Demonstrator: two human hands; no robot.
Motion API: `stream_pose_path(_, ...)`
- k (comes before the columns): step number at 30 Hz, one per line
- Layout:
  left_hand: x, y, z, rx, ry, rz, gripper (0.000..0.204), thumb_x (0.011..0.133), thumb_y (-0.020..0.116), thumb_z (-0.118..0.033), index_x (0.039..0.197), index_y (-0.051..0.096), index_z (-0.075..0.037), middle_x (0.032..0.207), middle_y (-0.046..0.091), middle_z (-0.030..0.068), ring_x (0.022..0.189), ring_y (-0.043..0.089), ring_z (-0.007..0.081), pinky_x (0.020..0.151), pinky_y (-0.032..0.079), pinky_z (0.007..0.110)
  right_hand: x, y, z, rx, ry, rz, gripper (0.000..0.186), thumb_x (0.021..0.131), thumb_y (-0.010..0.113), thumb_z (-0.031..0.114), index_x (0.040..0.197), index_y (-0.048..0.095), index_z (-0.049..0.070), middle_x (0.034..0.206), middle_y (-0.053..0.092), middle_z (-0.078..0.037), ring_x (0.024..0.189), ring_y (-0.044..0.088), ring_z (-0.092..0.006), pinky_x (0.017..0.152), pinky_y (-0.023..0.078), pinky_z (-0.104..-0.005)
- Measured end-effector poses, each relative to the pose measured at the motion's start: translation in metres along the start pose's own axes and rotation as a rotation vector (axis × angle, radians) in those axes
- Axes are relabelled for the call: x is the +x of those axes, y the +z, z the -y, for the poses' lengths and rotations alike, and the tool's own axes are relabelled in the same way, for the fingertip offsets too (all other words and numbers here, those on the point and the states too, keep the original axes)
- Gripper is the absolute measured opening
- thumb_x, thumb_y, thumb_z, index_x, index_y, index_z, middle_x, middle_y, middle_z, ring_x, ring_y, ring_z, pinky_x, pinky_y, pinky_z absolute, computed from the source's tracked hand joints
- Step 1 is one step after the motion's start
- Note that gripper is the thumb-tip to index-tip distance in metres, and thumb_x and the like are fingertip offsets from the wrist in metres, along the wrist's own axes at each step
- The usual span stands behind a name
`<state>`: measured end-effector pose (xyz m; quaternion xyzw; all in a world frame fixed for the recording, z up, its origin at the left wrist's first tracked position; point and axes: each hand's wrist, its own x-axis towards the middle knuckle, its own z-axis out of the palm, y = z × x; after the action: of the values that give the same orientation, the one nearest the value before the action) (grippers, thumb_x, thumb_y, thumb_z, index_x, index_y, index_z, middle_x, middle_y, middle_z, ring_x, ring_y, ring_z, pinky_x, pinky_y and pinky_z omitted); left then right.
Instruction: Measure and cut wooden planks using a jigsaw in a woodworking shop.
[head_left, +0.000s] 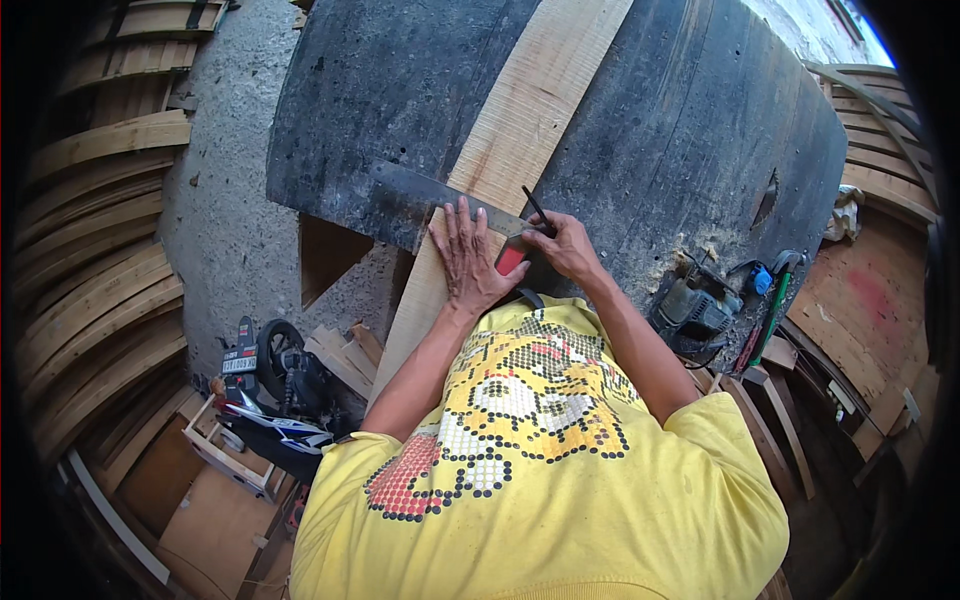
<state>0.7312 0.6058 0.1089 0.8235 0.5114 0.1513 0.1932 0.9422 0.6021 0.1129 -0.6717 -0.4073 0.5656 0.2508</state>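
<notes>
A long pale wooden plank (545,95) slants across the dark worktable (390,80). Lying across it is a try square (425,187), its grey blade reaching past the plank's left edge and its red and dark handle by the right edge. My left hand (465,260) lies flat on the plank, fingers spread and their tips at the blade, thumb toward the red handle. Pinched in my right hand (567,245) is a thin dark pencil (536,204), pointing up and away at the handle end of the square. My right fingers hide the pencil's lower end.
On the table's right are a power tool (697,305) and a green-framed saw (775,315) near sawdust. Stacked boards (100,260) line the left side. A motorcycle (285,400) stands at lower left, and more planks (880,150) lean at right.
</notes>
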Motion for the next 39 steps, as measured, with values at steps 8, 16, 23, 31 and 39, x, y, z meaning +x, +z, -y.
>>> stream_pose_path(8,0.000,0.001,0.002,0.010,0.026,-0.036,0.126,0.070,0.085,-0.059,0.162,0.017,-0.007,0.168,0.014,0.0272,0.157,0.009,0.0477,0.120,0.004,0.073,-0.001,-0.003,0.009,-0.037,0.025,0.029,0.028,0.092,0.079,0.024,0.107,0.070,0.002,0.078,0.064,-0.003,0.073,0.055,-0.0096,0.066,0.047,-0.0293)
stream_pose_path(16,0.000,0.004,0.001,0.060,0.006,-0.065,0.123,0.071,0.083,-0.061,0.161,0.021,-0.005,0.168,0.018,0.0263,0.157,0.012,0.0470,0.121,0.007,0.073,-0.011,-0.002,0.013,-0.110,-0.098,-0.147,0.026,0.095,0.074,0.026,0.105,0.071,0.002,0.082,0.069,-0.015,0.072,0.063,-0.0239,0.069,0.051,-0.0357)
stream_pose_path(23,0.000,0.005,0.003,0.067,0.006,-0.063,0.119,0.073,0.081,-0.064,0.159,0.025,-0.004,0.167,0.020,0.0262,0.157,0.011,0.0471,0.121,0.006,0.073,0.007,-0.015,0.033,-0.068,-0.294,-0.378,0.029,0.101,0.067,0.030,0.095,0.072,0.002,0.081,0.065,-0.017,0.068,0.062,-0.0239,0.062,0.047,-0.0384)
stream_pose_path(31,-0.002,0.002,0.002,0.107,-0.036,0.014,0.125,0.075,0.070,-0.073,0.163,0.018,-0.002,0.167,0.018,0.0270,0.157,0.008,0.0471,0.121,0.002,0.073,0.050,0.023,0.079,-0.101,-0.593,-0.054,0.021,0.094,0.073,0.012,0.113,0.075,0.004,0.091,0.073,-0.013,0.075,0.072,-0.0237,0.071,0.058,-0.0346)
stream_pose_path(39,-0.001,0.002,0.000,0.053,-0.079,0.017,0.127,0.069,0.075,-0.065,0.163,0.020,0.001,0.167,0.014,0.0263,0.158,0.006,0.0451,0.122,0.002,0.072,0.077,0.042,0.086,-0.238,-0.752,0.048,0.022,0.092,0.072,0.013,0.112,0.076,0.004,0.097,0.073,-0.015,0.088,0.070,-0.0334,0.078,0.057,-0.0402)
